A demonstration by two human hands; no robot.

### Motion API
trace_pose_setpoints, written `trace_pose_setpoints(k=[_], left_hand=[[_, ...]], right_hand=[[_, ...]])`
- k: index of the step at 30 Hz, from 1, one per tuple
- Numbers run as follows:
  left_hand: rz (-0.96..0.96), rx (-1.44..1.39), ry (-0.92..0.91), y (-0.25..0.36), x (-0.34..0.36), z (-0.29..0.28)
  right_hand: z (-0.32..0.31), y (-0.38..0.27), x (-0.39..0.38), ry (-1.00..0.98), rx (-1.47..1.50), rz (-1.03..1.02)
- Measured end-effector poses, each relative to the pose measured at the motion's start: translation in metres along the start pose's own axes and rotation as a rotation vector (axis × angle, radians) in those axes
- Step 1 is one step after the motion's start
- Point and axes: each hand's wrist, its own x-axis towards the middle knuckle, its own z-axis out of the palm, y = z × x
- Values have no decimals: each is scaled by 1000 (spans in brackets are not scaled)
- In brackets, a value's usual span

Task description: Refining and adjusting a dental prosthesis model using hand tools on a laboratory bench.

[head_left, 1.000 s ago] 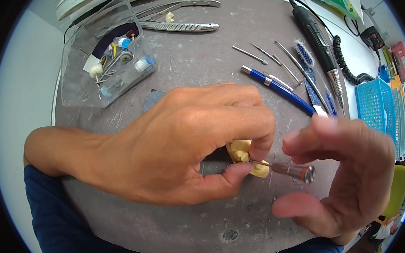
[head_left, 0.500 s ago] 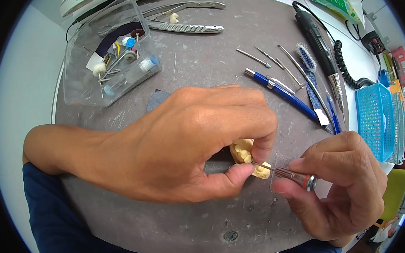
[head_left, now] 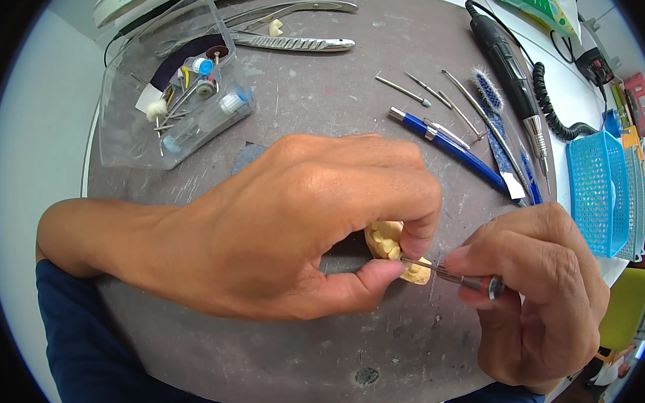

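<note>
My left hand (head_left: 322, 216) is closed on a yellow plaster dental model (head_left: 384, 243), whose tooth shapes show between the thumb and index finger. The hand hides much of the model. My right hand (head_left: 544, 293) pinches a small silver screwdriver (head_left: 464, 279) with a red ring near its round end. Its thin shaft points left, and the tip meets the model beside my left thumb and fingertip. What the tip touches there is too small to make out. Part of a grey-blue cloth piece (head_left: 247, 156) shows behind my left hand.
A clear plastic box (head_left: 115, 128) of burs and small vials stands at the far left, beside metal pliers (head_left: 294, 44). Ahead on the right lie a blue mechanical pencil (head_left: 456, 156), several thin tools, a brush (head_left: 487, 93) and a black handpiece (head_left: 503, 58). Blue baskets (head_left: 593, 186) stand farther right.
My right fingers have shifted their grip on the screwdriver, the thumb now tucked lower beneath the handle. The left hand and the model have hardly moved.
</note>
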Motion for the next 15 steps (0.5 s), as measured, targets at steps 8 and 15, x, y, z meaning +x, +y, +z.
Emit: trace_pose_setpoints(k=[8,15], left_hand=[[4,-11,23,2,2,1],[-25,10,0,2,0,-2]], right_hand=[[-12,2,8,-143,55,-49],[-3,7,-1,-24,238,189]])
